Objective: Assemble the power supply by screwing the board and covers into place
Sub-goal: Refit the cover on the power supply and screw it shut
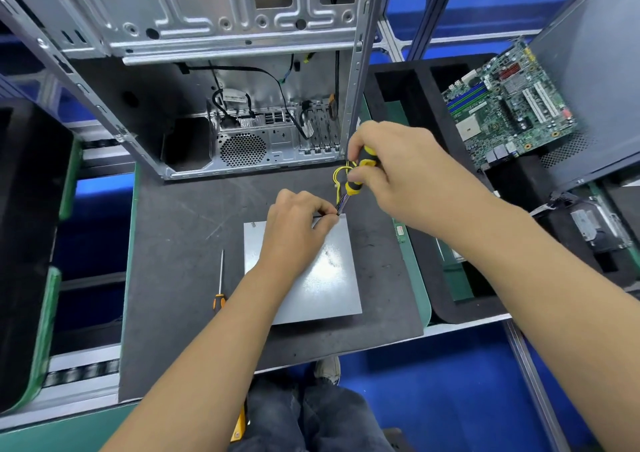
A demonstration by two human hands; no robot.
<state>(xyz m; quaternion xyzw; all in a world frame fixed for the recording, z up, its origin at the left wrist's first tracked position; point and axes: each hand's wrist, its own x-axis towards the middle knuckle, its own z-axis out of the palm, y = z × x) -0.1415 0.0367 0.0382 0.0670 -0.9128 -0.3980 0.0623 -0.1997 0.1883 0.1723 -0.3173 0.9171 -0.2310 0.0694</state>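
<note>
A person works at a dark grey mat point(180, 243) on a workbench, both bare hands meeting at the far right corner of a flat metal power supply box point(325, 278) that lies near the middle of the mat. The right hand point(391, 167) is closed around the yellow-and-black handle of a screwdriver point(360, 171), which slants down toward that corner of the box. The left hand point(298, 223) rests on the far edge of the box with its fingers curled, pinching something small and dark at the corner right by the screwdriver tip; what it pinches is too small to make out. A bundle of yellow wires point(341, 177) loops up just beyond the same corner, partly behind the screwdriver.

To the left of the box, a second screwdriver point(219, 285) with an orange-and-black handle and a thin shaft lies on the mat, apart from the box. Beyond the box, at the far edge of the mat, stands an open computer case point(214, 87) with black cables and a round vent grille showing inside. To the right of the box, well off the mat, a green circuit board point(509, 101) sits tilted in a black foam tray point(408, 84). Below the mat's near edge, the person's dark trousers point(311, 420) and one shoe point(327, 370) show above a blue floor.
</note>
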